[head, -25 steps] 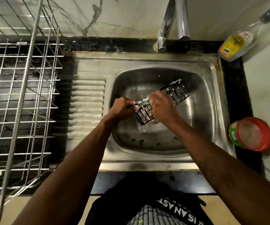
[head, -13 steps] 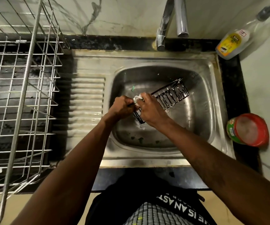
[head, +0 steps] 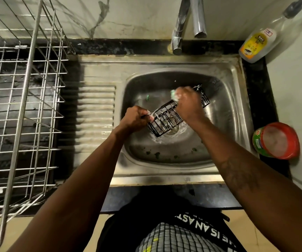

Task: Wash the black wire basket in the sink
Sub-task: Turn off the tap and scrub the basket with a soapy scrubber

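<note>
Black wire basket [head: 166,119] is held over the drain [head: 178,131] of the sink [head: 164,64], its long axis running from just left of the drain to beyond it on the right. Left hand [head: 135,118] grips the end left of the drain, fingers curled round the wire. Right hand [head: 188,104], beyond the drain, clasps a pale scrubber [head: 173,94] against the far half, so strokes likely run along that axis toward the left grip.

A white, grey-veined marble wall [head: 128,17] spans 12 o'clock behind a black stone desk [head: 128,46]. A steel wire dish rack [head: 24,106] stands at 9 o'clock; beige floor [head: 241,233] shows at 5 o'clock.
</note>
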`<control>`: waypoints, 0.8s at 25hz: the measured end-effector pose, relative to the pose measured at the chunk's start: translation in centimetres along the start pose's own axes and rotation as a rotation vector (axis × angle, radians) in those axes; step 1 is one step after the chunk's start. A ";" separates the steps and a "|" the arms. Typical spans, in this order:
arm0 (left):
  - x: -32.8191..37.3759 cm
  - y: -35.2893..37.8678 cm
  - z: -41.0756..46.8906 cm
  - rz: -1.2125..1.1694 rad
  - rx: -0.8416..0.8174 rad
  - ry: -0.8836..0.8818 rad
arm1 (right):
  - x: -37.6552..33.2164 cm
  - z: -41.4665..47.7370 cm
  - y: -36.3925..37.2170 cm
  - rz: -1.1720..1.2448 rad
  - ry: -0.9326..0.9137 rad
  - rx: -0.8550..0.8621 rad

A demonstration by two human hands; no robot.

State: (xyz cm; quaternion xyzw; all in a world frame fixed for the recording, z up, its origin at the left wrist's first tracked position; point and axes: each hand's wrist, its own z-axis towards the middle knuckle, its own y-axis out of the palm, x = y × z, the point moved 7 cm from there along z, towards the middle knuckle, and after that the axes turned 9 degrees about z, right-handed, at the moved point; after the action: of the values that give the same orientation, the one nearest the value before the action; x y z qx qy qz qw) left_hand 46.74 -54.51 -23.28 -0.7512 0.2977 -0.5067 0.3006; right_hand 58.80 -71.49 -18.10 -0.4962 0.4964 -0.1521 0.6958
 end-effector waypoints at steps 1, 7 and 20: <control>0.1 0.1 0.0 0.002 0.003 0.001 | 2.2 -0.3 -0.7 0.004 0.092 0.053; 0.3 -0.2 0.3 0.012 0.021 0.019 | -0.6 -2.4 2.3 -0.066 -0.132 -0.055; 0.3 -0.2 0.1 0.007 0.019 0.015 | 2.5 -1.9 -0.3 0.246 0.047 0.146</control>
State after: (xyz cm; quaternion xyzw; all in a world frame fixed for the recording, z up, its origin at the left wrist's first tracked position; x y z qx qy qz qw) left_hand 46.93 -54.63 -22.99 -0.7434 0.2978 -0.5139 0.3076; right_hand 58.42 -74.42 -19.23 -0.3760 0.5573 -0.1129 0.7317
